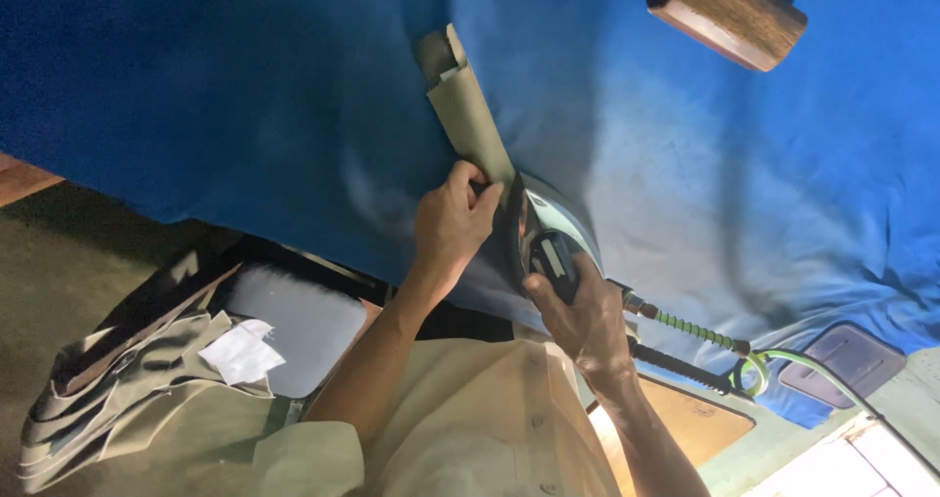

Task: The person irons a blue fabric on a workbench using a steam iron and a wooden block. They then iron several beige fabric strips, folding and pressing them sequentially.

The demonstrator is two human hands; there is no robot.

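A blue cloth [245,95] covers the work surface. On it lies a narrow khaki fabric strip [468,105], folded at its far end. My left hand [452,221] pinches the strip's near end, right beside a steam iron [544,233]. My right hand [580,323] is closed around the iron's dark handle, and the iron's silver body rests on the cloth against the strip's near end. Part of the strip is hidden under the iron and my fingers.
A green-wrapped hose [690,329] and a black cord [676,365] run right from the iron. A wooden block [729,9] sits at the top right. Stacked khaki fabric pieces [127,379] with a white paper slip [241,352] lie lower left, beside a white pad [299,326].
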